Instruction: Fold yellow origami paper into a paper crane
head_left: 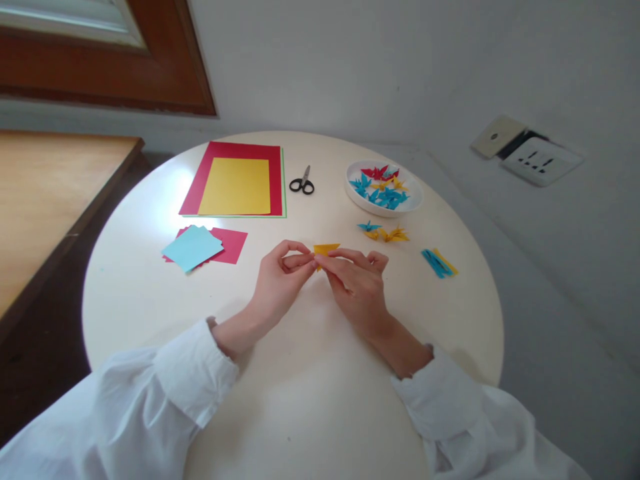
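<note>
As its wide edge runs sideways at center frame, folded yellow paper [327, 249] sits between left hand [281, 279] and right hand [361, 288], both pinching it.

Soft, pale daylight seems to fall from the left, where the window [75, 17] is, leaving a white glare on the table [290, 407] beside the red sheet [197, 190]. The left hand [280, 287] catches more of it than the right hand [357, 290]. Shadows are faint; the floor [37, 373] sinks into gloom. Fine creases look soft, and the socket [543, 161] is skewed and smeared near the edge.
</note>
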`<state>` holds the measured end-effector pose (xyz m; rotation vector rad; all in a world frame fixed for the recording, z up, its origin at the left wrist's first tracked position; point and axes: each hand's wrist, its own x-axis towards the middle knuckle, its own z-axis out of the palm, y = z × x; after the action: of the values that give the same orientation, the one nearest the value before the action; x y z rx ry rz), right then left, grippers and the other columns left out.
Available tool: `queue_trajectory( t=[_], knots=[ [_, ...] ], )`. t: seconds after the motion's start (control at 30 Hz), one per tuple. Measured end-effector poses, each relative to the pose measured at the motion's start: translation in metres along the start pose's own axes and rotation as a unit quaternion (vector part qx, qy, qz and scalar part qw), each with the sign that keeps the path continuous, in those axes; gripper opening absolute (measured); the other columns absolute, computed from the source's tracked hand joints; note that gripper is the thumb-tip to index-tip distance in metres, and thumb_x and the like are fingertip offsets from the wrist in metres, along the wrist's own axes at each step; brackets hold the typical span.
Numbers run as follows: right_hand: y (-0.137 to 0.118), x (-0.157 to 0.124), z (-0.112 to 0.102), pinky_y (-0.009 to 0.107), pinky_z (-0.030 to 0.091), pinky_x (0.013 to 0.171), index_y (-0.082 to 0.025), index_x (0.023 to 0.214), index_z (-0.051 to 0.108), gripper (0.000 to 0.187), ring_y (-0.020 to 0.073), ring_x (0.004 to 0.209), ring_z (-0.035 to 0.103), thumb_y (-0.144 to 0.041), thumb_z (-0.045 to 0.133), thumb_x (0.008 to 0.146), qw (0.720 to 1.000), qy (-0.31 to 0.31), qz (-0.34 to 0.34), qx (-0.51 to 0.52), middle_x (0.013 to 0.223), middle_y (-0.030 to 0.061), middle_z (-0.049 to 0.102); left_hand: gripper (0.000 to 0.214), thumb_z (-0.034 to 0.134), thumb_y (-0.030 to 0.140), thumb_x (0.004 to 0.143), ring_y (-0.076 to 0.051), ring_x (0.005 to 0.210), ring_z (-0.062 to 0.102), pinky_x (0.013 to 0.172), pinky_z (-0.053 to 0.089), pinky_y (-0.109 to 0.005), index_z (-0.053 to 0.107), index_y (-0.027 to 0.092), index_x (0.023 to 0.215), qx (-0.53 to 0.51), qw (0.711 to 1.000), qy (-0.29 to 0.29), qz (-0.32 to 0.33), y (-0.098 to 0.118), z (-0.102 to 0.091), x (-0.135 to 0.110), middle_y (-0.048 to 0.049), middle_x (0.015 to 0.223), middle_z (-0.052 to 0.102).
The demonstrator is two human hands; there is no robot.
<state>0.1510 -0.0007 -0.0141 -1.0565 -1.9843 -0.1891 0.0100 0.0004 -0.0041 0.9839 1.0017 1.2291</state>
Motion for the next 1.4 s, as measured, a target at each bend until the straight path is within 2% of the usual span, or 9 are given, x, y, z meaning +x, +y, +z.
queue_trajectory(
  t=[0.13,0.3,0.43,0.57,0.67,0.83,0.93,1.1,1.4],
  knots=[
    [-0.0013,-0.0002,0.0006,0.034,0.026,0.072,-0.026,0.096,0.067,0.024,0.0148,0.084,0.067,-0.011,0.050,0.088,1.000,-0.011,-0.009,-0.019,0.086,0.0012,0.075,0.028,0.073,0.026,0.063,-0.017,0.074,0.069,0.070,0.050,-0.028,0.051,0.019,0.078,-0.013,1.000,0.006,-0.006,-0.0016,-0.0002,0.0010,-0.0006,0.069,0.071],
    [-0.0018,-0.0014,0.0023,0.034,0.025,0.073,-0.027,0.109,0.062,0.036,0.0153,0.088,0.066,-0.003,0.048,0.086,0.999,-0.024,-0.038,-0.020,0.086,0.0000,0.075,0.028,0.073,0.025,0.062,-0.018,0.075,0.069,0.070,0.051,-0.028,0.051,0.018,0.079,-0.011,1.000,0.024,-0.003,-0.0039,-0.0016,0.0036,-0.0008,0.070,0.072],
    [-0.0032,-0.0005,0.0012,0.035,0.029,0.078,-0.027,0.104,0.062,0.029,0.0167,0.088,0.064,-0.007,0.055,0.083,0.999,0.012,-0.045,-0.028,0.087,-0.0008,0.074,0.026,0.072,0.020,0.063,-0.017,0.076,0.070,0.070,0.051,-0.026,0.051,0.018,0.079,-0.003,1.000,0.022,0.008,-0.0041,-0.0025,0.0045,-0.0005,0.070,0.072],
    [-0.0031,0.0010,-0.0006,0.035,0.037,0.080,-0.024,0.095,0.061,0.016,0.0196,0.088,0.061,-0.017,0.062,0.080,0.997,0.077,0.021,-0.018,0.090,0.0032,0.069,0.022,0.069,0.016,0.065,-0.016,0.076,0.070,0.069,0.052,-0.023,0.051,0.018,0.078,0.012,1.000,0.012,0.019,-0.0025,-0.0014,0.0038,0.0000,0.070,0.071],
    [-0.0015,0.0014,-0.0003,0.036,0.040,0.079,-0.022,0.100,0.058,0.021,0.0205,0.086,0.060,-0.023,0.063,0.080,0.995,0.064,0.081,0.014,0.090,0.0044,0.067,0.020,0.066,0.013,0.066,-0.016,0.077,0.071,0.070,0.054,-0.024,0.051,0.018,0.078,0.027,0.999,0.002,0.030,-0.0023,-0.0011,0.0033,0.0002,0.071,0.071],
    [0.0002,0.0015,0.0008,0.038,0.041,0.082,-0.022,0.096,0.059,0.017,0.0208,0.088,0.058,-0.025,0.062,0.080,0.990,0.051,0.125,0.038,0.090,0.0043,0.064,0.021,0.062,0.011,0.068,-0.019,0.085,0.071,0.075,0.055,-0.028,0.050,0.019,0.083,0.064,0.996,-0.025,0.055,-0.0063,-0.0040,0.0032,-0.0025,0.079,0.072],
    [0.0007,0.0014,0.0008,0.039,0.042,0.084,-0.023,0.093,0.061,0.015,0.0216,0.092,0.056,-0.026,0.063,0.079,0.988,0.065,0.137,0.035,0.091,0.0055,0.060,0.024,0.060,0.009,0.068,-0.020,0.088,0.070,0.077,0.055,-0.029,0.049,0.019,0.086,0.098,0.992,-0.032,0.071,-0.0084,-0.0058,0.0027,-0.0046,0.085,0.072],
    [0.0014,0.0005,0.0019,0.038,0.042,0.080,-0.022,0.081,0.062,0.003,0.0200,0.085,0.057,-0.025,0.063,0.079,0.989,0.057,0.133,0.042,0.084,0.0037,0.059,0.025,0.056,0.007,0.069,-0.018,0.089,0.070,0.078,0.055,-0.028,0.049,0.020,0.089,0.160,0.980,-0.032,0.116,-0.0079,-0.0070,0.0002,-0.0039,0.088,0.070],
    [-0.0012,0.0007,0.0032,0.036,0.042,0.075,-0.022,0.077,0.060,0.004,0.0190,0.081,0.060,-0.020,0.060,0.080,0.989,0.032,0.123,0.077,0.079,0.0022,0.064,0.020,0.056,0.009,0.072,-0.014,0.083,0.068,0.078,0.055,-0.028,0.052,0.020,0.088,0.236,0.947,-0.020,0.216,-0.0096,-0.0063,-0.0013,-0.0018,0.087,0.066]
  ],
)
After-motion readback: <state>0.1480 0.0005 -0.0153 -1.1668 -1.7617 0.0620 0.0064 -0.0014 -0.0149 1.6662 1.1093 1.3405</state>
